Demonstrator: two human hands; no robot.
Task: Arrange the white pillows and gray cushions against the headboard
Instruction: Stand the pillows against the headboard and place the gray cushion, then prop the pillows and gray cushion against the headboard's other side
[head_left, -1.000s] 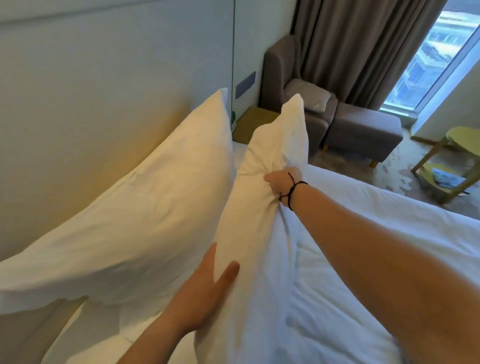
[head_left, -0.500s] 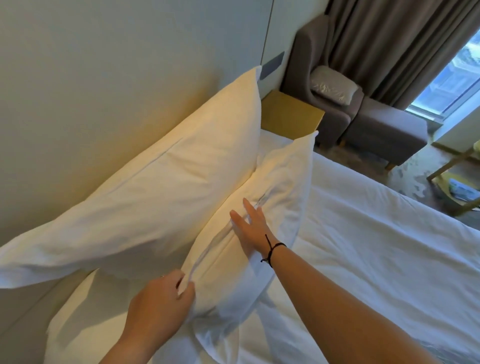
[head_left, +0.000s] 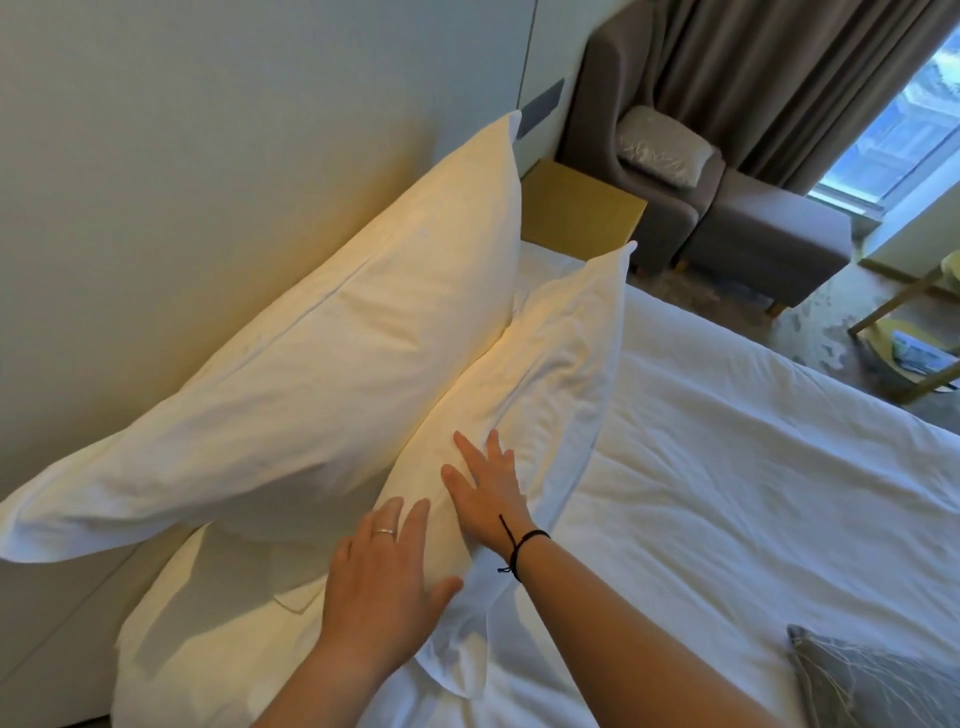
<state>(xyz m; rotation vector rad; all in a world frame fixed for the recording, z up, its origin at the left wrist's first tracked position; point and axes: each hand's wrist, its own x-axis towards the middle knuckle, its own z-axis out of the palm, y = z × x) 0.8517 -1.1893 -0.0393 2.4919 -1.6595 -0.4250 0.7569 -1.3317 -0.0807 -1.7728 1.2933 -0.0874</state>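
A large white pillow (head_left: 322, 379) leans against the pale headboard (head_left: 208, 156). In front of it a second white pillow (head_left: 550, 358) lies tilted against the first. My left hand (head_left: 384, 582), with a ring on it, rests flat on the near end of this front pillow. My right hand (head_left: 485, 488), a black cord at its wrist, presses on the same pillow with straight fingers. A gray cushion (head_left: 872, 680) with pale line patterns shows at the bottom right on the bed.
The white bedding (head_left: 753, 493) stretches to the right. A wooden bedside table (head_left: 582, 213) stands past the pillows, then a gray armchair (head_left: 639, 104) with a wrapped cushion, a gray footstool (head_left: 769, 228), curtains, a window and a yellow side table (head_left: 914, 338).
My left hand has let go of the front pillow's edge and now lies flat on it. My right hand has slid lower on the pillow. The pillow has settled against the rear one.
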